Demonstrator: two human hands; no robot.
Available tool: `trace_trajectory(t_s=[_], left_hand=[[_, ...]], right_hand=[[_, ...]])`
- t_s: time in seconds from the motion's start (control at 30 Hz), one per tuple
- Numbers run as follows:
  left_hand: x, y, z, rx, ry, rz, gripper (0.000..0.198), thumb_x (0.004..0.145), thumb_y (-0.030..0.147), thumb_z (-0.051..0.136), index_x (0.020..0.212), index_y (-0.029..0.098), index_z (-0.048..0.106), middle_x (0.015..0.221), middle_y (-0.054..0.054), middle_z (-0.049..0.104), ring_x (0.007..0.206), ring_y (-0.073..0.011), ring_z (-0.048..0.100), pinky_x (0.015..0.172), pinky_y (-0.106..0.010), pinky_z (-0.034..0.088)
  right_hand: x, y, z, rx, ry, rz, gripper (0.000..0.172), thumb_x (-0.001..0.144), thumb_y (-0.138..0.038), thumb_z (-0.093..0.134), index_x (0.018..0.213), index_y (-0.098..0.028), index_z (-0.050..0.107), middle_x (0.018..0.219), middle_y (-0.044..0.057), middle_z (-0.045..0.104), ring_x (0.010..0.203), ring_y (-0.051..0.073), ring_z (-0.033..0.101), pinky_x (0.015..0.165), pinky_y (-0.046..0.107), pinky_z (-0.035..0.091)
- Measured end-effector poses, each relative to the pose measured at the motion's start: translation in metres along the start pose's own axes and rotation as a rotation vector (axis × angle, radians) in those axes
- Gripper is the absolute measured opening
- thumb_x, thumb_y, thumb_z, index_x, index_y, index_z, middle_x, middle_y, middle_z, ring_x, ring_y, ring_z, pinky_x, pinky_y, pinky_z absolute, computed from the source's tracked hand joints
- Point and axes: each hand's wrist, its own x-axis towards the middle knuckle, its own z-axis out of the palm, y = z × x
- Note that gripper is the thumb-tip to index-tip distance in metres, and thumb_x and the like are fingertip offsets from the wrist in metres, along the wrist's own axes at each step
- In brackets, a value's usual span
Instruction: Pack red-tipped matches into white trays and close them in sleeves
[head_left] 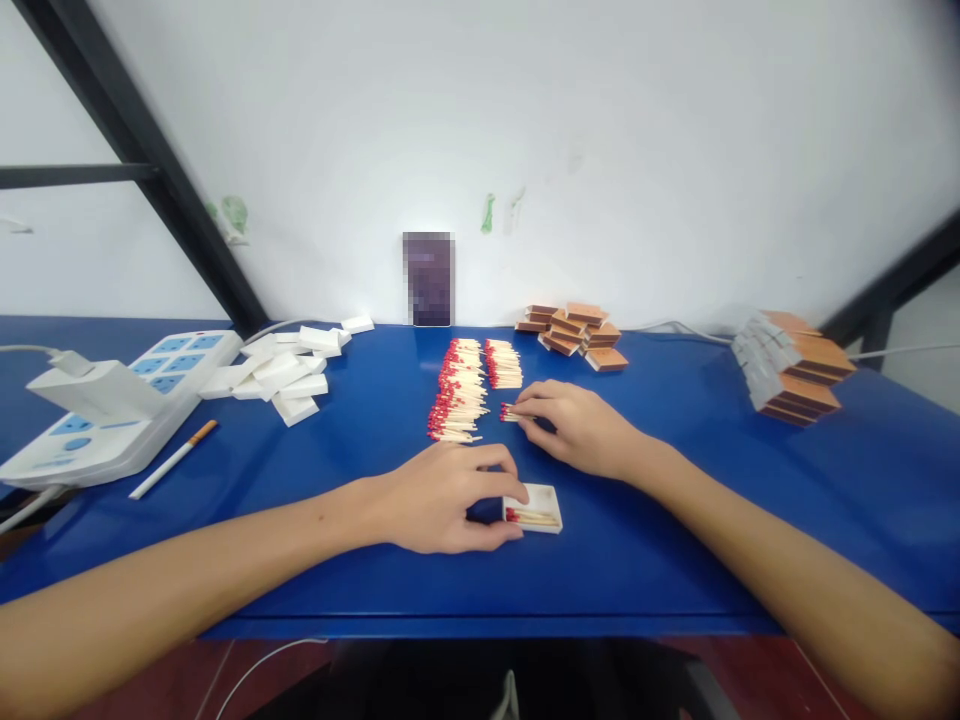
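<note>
My left hand [454, 500] grips a white matchbox tray [553, 500] near the front of the table, its fingers closed on the tray's left end. A few red-tipped matches [534, 517] lie inside along the near wall. Beyond and to the right, my right hand [574, 425] pinches a few matches [509, 412] low over the table, their red heads pointing left. Ahead of my hands are a long stack of red-headed matches [461, 390] and a shorter stack of matches [503, 364] beside it.
A heap of white trays [281, 368] lies left, near a power strip [120, 420] and a cigarette [174, 459]. Brown matchbox sleeves [574, 332] are piled behind my right hand. Wrapped matchboxes [799, 365] stand far right. A blurred phone-like panel [429, 280] leans on the wall.
</note>
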Motion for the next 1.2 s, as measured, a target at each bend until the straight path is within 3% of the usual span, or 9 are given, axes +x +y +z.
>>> trace_trajectory(t_s=[1.2], left_hand=[[-0.001, -0.0009, 0.0006, -0.003, -0.005, 0.0, 0.026, 0.092, 0.039, 0.061, 0.107, 0.019, 0.068, 0.106, -0.007, 0.065, 0.082, -0.0142, 0.065, 0.074, -0.024, 0.051]], right_hand=[[-0.003, -0.0003, -0.0049, 0.034, -0.032, -0.016, 0.032, 0.095, -0.023, 0.051, 0.12, -0.021, 0.07, 0.115, 0.012, 0.067, 0.104, 0.026, 0.062, 0.089, 0.043, 0.052]])
